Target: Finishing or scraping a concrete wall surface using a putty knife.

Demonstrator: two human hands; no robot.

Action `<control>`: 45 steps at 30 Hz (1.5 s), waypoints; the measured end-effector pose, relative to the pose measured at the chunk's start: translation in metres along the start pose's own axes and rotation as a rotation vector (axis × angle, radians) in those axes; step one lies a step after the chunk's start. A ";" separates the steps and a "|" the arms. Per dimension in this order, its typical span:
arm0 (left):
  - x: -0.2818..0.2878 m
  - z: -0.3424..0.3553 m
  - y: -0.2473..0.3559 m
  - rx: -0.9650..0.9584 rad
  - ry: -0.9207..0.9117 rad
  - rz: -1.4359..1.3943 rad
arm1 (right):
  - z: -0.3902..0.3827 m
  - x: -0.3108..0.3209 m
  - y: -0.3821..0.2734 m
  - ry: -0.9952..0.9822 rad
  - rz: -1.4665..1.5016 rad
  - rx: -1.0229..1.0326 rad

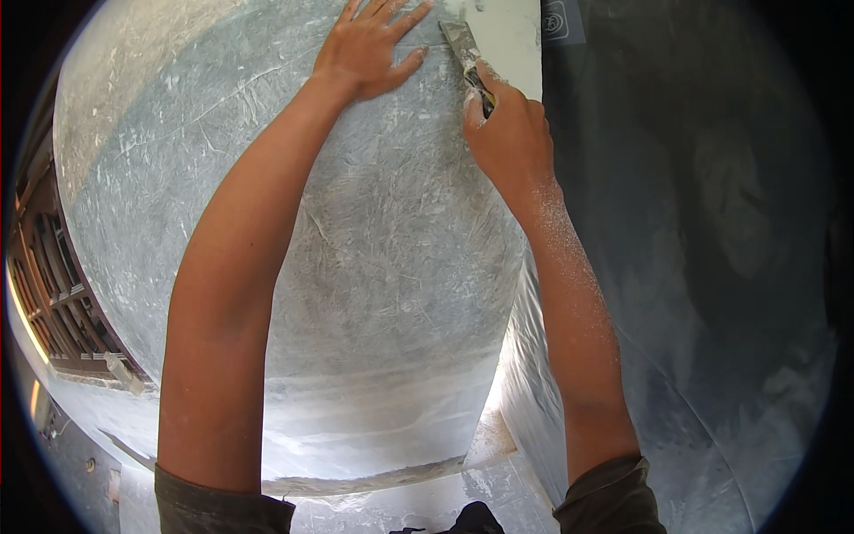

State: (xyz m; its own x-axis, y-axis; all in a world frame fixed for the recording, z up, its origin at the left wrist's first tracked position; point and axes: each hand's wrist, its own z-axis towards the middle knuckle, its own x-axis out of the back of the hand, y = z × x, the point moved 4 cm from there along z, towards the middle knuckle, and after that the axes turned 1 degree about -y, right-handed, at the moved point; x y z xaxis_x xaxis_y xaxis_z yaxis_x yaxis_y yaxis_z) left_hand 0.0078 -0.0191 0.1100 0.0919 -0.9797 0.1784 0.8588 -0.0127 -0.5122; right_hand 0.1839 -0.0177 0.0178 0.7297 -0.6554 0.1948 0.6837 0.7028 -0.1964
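With fingers spread, my left hand (372, 49) lies flat against a grey, scuffed wall surface (391, 222) at the top of the view. Just right of it, my right hand (519, 133) is closed around the dark handle of a putty knife (457, 40). The knife's flat metal blade points up and to the left, at the border of a smooth whitish patch (514, 40) on the surface. Whether the blade presses on the surface I cannot tell. White dust coats my right fingers and forearm, and some sits on my left fingertips.
A dark, smooth panel or sheet (703, 231) fills the right side, with a small printed label (562, 22) near its top. Wrinkled clear plastic sheeting (536, 356) hangs beside my right forearm. At the far left is a window with dark bars (62, 276).
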 end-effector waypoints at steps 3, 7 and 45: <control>0.002 0.005 0.007 0.018 0.019 0.009 | 0.011 0.003 0.004 0.035 0.009 -0.018; -0.001 0.001 0.001 0.038 0.009 0.005 | 0.015 0.001 0.002 0.057 0.030 0.008; 0.003 -0.010 -0.004 0.044 0.076 -0.015 | 0.009 -0.013 0.003 0.045 0.067 0.014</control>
State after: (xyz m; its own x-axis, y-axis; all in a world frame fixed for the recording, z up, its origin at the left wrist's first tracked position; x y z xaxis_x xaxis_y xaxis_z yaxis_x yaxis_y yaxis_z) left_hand -0.0003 -0.0240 0.1044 0.0420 -0.9918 0.1207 0.8814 -0.0201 -0.4720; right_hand 0.1765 -0.0042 0.0231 0.7738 -0.6181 0.1386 0.6332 0.7493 -0.1939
